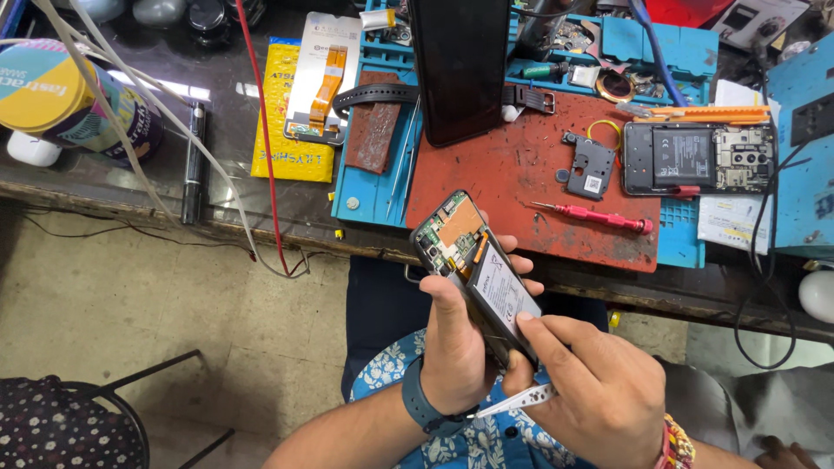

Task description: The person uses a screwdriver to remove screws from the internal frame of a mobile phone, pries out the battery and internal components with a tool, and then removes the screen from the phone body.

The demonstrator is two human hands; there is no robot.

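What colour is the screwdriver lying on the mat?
Red screwdriver, seen in the head view, on the red mat.

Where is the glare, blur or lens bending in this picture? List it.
Head view: window glare streaks the dark glass benchtop left of the yellow pouch; the opened phone in the left hand is sharp and evenly lit; the right hand with tweezers is slightly soft; the bench edge bows from wide-angle distortion; the corners blur a little.

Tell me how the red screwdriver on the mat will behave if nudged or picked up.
The red screwdriver looks slim and round, so it would probably roll on the flat red mat. It seems light and stiff. Its thin metal tip may bend if levered.
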